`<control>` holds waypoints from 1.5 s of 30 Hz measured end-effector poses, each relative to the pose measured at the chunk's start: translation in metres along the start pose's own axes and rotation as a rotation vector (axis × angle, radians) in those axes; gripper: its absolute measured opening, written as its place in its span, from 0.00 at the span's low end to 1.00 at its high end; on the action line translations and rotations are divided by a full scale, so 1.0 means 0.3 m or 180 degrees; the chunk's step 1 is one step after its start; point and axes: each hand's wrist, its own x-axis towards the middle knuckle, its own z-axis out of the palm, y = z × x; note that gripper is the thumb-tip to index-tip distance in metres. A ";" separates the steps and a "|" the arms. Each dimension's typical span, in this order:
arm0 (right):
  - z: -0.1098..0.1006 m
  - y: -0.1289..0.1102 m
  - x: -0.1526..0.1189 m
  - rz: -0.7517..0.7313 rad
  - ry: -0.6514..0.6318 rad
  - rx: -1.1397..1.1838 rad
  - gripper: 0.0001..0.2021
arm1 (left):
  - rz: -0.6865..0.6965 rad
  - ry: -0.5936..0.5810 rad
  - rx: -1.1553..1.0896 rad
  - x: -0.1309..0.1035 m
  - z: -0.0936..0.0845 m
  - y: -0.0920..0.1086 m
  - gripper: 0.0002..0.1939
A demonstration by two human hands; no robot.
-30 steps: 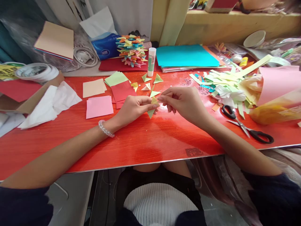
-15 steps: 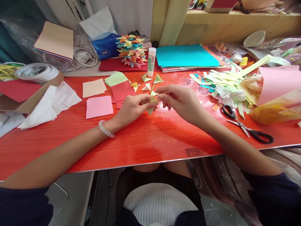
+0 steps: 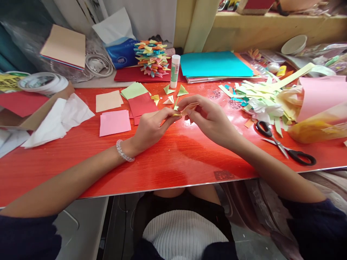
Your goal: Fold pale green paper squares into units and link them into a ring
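Note:
Over the middle of the red table, my left hand (image 3: pixel 151 126) pinches a yellow-green folded paper piece (image 3: pixel 177 115), seen nearly edge-on. Facing it, my right hand (image 3: pixel 210 117) has a peach-orange folded paper piece (image 3: pixel 190 107) between thumb and fingers. The two pieces meet or almost meet; whether they are joined I cannot tell. Just beyond my fingertips lie several small folded pieces, among them a green one (image 3: pixel 183 90), a cream one (image 3: pixel 169 100) and a yellow one (image 3: pixel 155 99). A glue stick (image 3: pixel 175 71) stands upright behind them.
Paper squares in pink (image 3: pixel 115 122), red (image 3: pixel 139 104) and peach (image 3: pixel 108 101) lie left. Behind stand a multicoloured paper model (image 3: pixel 152 57) and a blue tissue pack (image 3: pixel 121 52). To the right are scissors (image 3: pixel 282 144) with blades apart and a heap of paper strips (image 3: pixel 257 90).
The yellow-green piece has tipped from showing its triangular face to nearly edge-on. The peach-orange piece in my right hand now shows more clearly. Both hands stay close together.

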 end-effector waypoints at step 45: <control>-0.047 -0.022 0.015 0.0576 -0.0349 0.0894 0.13 | 0.0124 -0.0007 0.0352 -0.002 -0.008 0.017 0.07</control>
